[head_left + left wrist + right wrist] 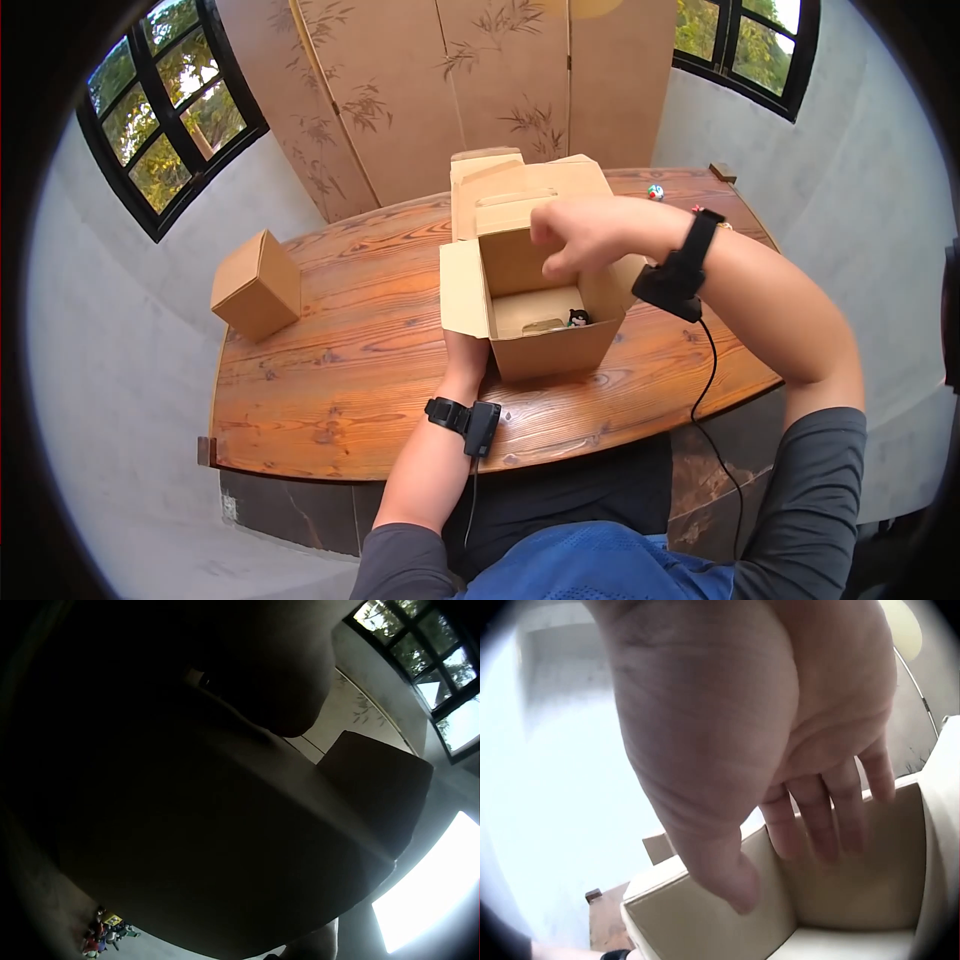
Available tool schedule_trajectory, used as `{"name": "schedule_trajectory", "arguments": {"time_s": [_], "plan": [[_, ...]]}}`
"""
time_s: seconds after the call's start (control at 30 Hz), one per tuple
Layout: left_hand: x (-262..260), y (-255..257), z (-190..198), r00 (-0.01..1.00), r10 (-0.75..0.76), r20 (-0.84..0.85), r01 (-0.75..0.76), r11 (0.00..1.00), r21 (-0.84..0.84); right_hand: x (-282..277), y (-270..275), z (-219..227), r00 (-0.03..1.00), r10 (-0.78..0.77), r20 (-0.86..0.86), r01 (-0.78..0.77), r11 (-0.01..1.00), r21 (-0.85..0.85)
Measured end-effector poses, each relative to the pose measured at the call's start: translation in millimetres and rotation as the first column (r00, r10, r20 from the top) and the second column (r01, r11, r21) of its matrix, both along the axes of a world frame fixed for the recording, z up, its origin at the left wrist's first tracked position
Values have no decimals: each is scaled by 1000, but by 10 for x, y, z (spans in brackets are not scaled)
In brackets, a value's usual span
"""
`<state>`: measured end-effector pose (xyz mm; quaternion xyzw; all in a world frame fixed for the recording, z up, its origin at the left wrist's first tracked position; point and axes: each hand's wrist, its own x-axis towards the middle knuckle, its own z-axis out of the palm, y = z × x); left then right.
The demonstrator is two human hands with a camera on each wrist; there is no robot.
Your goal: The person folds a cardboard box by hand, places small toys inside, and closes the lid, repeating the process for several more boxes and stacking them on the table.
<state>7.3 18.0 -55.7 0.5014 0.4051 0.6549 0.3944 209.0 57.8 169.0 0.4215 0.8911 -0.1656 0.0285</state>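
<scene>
An open cardboard box stands on the table with its flaps spread. Inside, near the front wall, lies a small black item next to a flat brown piece. Above the opening hangs the right hand, palm down. In the right wrist view the fingers of this hand point into the box, apart from the thumb, holding nothing. The left hand is at the box's left side, its fingers hidden under the flap; the left wrist view shows the box very dark.
A closed cardboard box sits at the table's left. Small colourful items lie at the back right, partly behind the right forearm; the left wrist view shows several toys. A folding screen stands behind the wooden table.
</scene>
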Motion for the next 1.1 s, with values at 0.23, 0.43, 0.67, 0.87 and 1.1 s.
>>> {"name": "schedule_trajectory", "arguments": {"time_s": [0.23, 0.43, 0.67, 0.87, 1.1], "plan": [[-50, 157, -277, 960, -52, 274, 40, 998, 48, 688, 211, 124, 874, -273, -403, 302, 953, 10], [-49, 136, -340, 969, -20, 248, 4, 998, 65, 1077, 288, -139, 843, -422, -333, 375, 905, -199], [-85, -121, 346, 934, -147, 326, 208, 964, -163, 910, 236, -231, 914, -286, -286, 225, 947, -228], [-58, -149, 934, 991, -77, 107, 105, 954, -282, 725, 87, -154, 941, -277, -196, 255, 958, -131], [-47, 120, 929, 996, -86, 38, 94, 924, -371, 681, 84, -265, 934, -285, -217, 266, 957, -114]]}}
